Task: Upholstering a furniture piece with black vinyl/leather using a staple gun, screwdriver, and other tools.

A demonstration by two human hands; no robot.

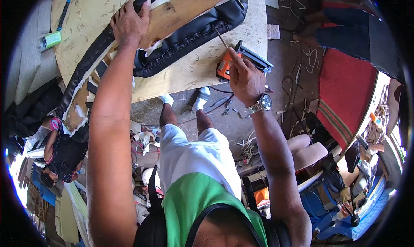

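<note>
A long wooden seat panel (181,15) lies across the table, its rim wrapped in black upholstery cover (185,42) fastened along the edge with a row of staples or stitches. My left hand (131,23) rests on the panel near its far edge, fingers laid over it and thumb apart. My right hand (246,77) is closed round a thin metal-shafted tool (221,36) whose tip touches the black cover; its handle is hidden in my palm. Just beyond that hand, an orange and black staple gun (223,67) lies on the table, partly covered by my fingers.
The pale wooden table (177,84) carries scattered staples and a green-white box (51,40) at far left. Another person (64,154) is at left. At right are a red striped cloth (347,96) and a blue container (368,212); scraps and cords litter the floor.
</note>
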